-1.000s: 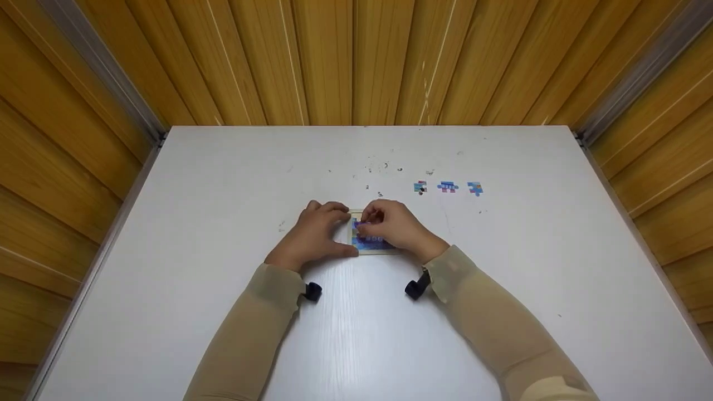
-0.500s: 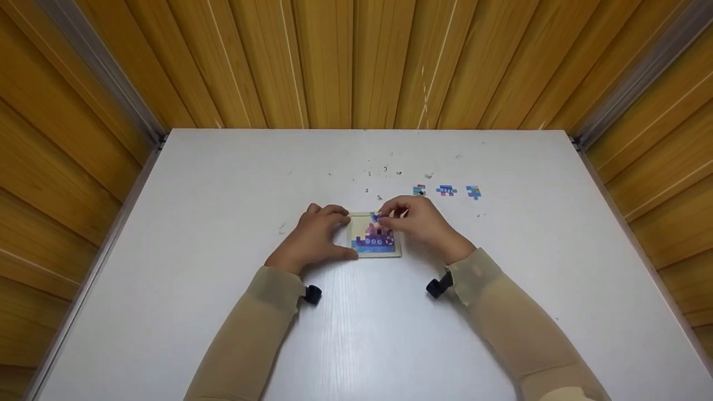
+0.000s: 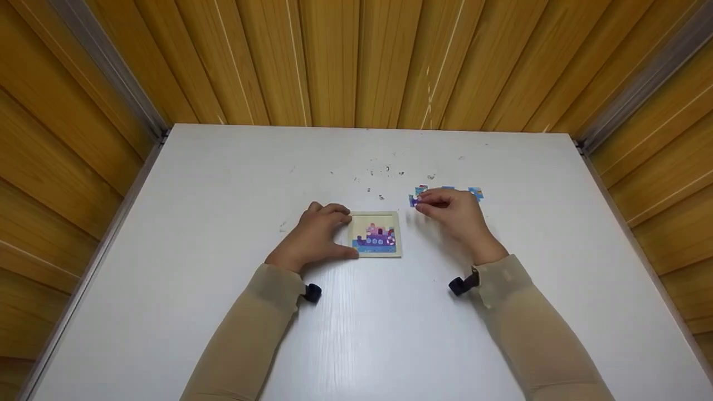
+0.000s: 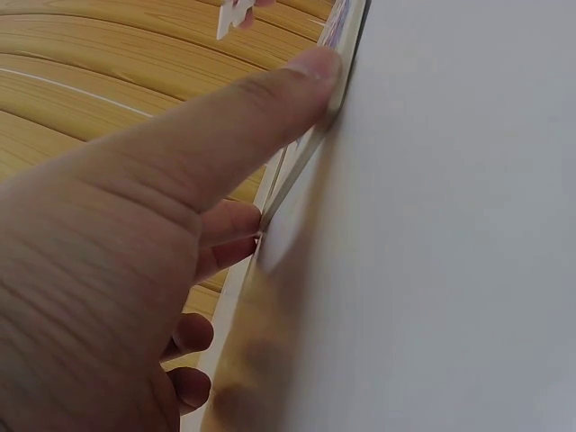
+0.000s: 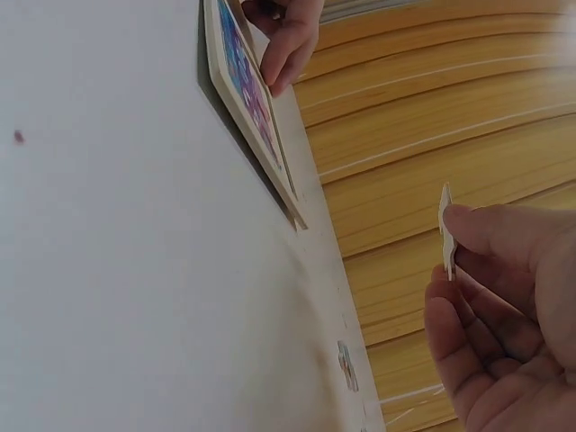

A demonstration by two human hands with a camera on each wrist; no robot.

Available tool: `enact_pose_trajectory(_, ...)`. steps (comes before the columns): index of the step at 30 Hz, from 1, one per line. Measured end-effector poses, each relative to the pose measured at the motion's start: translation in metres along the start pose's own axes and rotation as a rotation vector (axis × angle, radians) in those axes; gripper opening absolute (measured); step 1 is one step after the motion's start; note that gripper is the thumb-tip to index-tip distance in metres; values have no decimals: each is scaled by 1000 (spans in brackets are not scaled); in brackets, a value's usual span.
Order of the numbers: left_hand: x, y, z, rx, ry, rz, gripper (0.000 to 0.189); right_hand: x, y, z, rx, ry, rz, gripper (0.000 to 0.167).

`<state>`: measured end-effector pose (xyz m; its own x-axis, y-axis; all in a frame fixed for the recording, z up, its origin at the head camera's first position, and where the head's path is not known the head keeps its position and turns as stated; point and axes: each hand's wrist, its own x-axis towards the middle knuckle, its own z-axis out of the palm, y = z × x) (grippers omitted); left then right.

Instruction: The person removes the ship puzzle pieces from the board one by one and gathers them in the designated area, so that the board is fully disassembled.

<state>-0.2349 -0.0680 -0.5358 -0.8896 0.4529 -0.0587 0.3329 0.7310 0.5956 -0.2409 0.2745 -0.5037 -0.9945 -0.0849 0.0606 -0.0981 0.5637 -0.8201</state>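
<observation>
Pinching small, flat purple-and-blue jigsaw piece [image 3: 414, 201] in right hand [image 3: 459, 218], clear of white tabletop [image 3: 390, 328]; touching square pale-wood puzzle frame [image 3: 398, 234] with spread left hand [image 3: 309, 236].

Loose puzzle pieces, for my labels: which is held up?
The purple-and-blue piece, pinched in the right hand; the other loose pieces lie on the table.

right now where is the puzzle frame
In the head view, the puzzle frame lies near the middle of the white table, with the left hand touching its left edge.
</observation>
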Motion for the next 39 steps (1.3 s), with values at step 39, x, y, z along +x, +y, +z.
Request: enact_pose_trajectory(39, 1, 0, 2, 3, -5, -43, 87, 4, 28, 0, -140, -34, 115, 16)
